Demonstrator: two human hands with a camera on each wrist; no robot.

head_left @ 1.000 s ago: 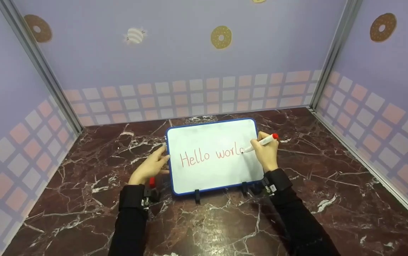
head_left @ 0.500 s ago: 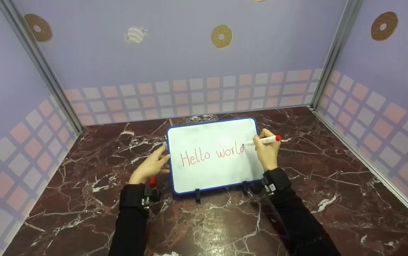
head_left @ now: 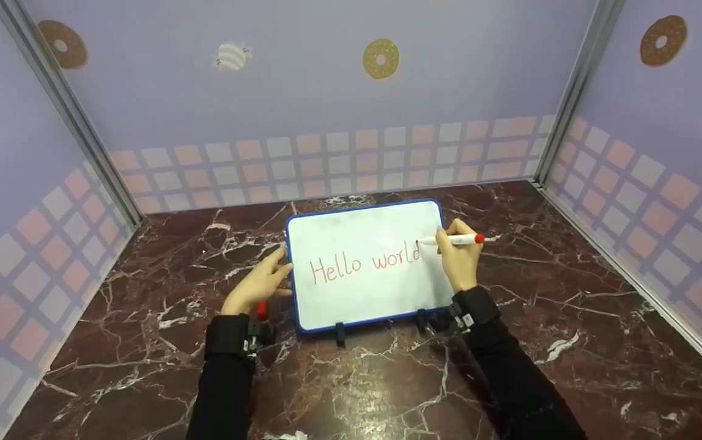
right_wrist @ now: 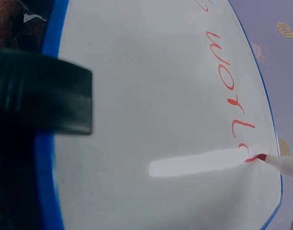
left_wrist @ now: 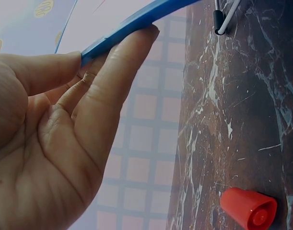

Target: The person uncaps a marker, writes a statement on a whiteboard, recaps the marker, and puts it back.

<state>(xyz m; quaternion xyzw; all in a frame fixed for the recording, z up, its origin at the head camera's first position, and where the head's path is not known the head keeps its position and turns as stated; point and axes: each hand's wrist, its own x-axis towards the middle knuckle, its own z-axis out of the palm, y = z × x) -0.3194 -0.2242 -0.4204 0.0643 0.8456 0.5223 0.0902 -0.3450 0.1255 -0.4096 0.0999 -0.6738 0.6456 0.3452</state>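
Note:
A small whiteboard (head_left: 363, 299) with a blue frame stands tilted back, bearing "Hello world" in red handwriting. My left hand (head_left: 260, 281) grips its left edge; in the left wrist view the thumb meets the blue rim (left_wrist: 132, 24) at the front and the fingers lie behind. My right hand (head_left: 462, 260) pinches a white marker (head_left: 462, 239) with a red end. In the right wrist view, the red tip of the marker (right_wrist: 283, 164) touches the board at the last letter. Most of the right hand is outside that view.
A red marker cap (left_wrist: 247, 208) stands on the dark marbled tabletop (head_left: 351, 391) near my left wrist. Black supports (head_left: 340, 335) hold the board's lower edge. A stand leg (left_wrist: 219, 24) shows in the left wrist view. Patterned lilac walls (head_left: 302, 91) enclose the table.
The marker tip has moved upward on the board, lengthening the upright stroke of the "d", and the marker has tipped closer to level. My left hand has stayed at the board's edge.

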